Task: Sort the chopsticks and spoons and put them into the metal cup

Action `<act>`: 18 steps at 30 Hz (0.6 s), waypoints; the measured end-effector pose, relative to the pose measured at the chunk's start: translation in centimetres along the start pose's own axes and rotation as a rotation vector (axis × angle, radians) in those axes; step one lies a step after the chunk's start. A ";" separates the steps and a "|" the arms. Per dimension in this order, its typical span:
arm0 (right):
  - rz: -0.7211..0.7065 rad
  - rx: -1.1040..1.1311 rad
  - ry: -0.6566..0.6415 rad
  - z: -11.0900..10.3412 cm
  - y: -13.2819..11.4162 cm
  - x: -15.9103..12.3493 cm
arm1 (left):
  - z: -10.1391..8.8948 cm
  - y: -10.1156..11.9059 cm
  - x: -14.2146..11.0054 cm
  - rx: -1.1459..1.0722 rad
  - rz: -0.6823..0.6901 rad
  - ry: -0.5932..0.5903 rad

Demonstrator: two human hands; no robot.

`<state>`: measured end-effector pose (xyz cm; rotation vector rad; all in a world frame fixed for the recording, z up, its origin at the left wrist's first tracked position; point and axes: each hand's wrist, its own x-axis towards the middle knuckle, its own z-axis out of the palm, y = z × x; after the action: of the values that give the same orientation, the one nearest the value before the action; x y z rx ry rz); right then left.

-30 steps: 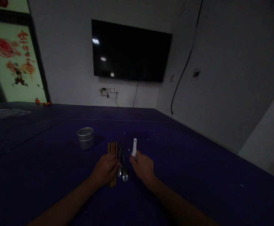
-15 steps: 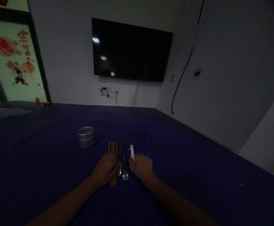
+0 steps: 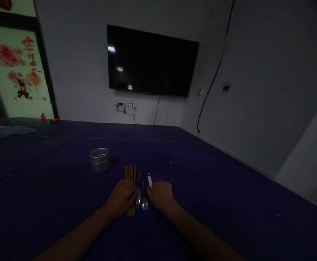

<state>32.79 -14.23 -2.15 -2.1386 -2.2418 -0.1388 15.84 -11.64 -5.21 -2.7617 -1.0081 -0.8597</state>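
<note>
My left hand (image 3: 122, 197) lies across a row of wooden chopsticks (image 3: 130, 171), fingers curled and the fingertips at the left metal spoon (image 3: 138, 198). Just right of it lies a second metal spoon (image 3: 144, 203), bowl towards me. My right hand (image 3: 161, 195) is closed around a white spoon (image 3: 149, 180); its holed handle end sticks out beyond the thumb, and the rest is hidden under the hand. Chopsticks and metal spoons lie roughly parallel, pointing away from me.
A grey metal cup (image 3: 100, 162) stands upright, left of and beyond the chopsticks, on the dark blue surface (image 3: 66, 188). Small white specks lie farther back. A television (image 3: 151, 59) hangs on the far wall, with a black cable (image 3: 210, 87) to its right.
My right hand has moved slightly left, nearer the metal spoons, and less of the white spoon's handle shows. The left hand stays over the chopsticks.
</note>
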 end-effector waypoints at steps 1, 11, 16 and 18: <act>-0.007 -0.012 0.005 -0.1 -0.1 0.0 | 0.0 0.0 0.0 0.005 -0.003 0.004; -0.014 -0.045 0.062 -0.3 0.1 -0.6 | -0.1 0.1 0.1 0.033 0.012 0.027; 0.039 -0.013 0.120 -0.6 0.7 -0.9 | -0.4 -0.3 0.1 0.112 -0.018 0.083; 0.018 0.014 0.152 -0.7 0.8 -1.2 | -0.6 -0.8 0.1 0.148 -0.065 0.175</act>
<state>33.63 -15.46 -1.49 -2.0648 -2.1328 -0.2735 15.12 -11.11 -4.78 -2.4961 -1.0862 -0.9734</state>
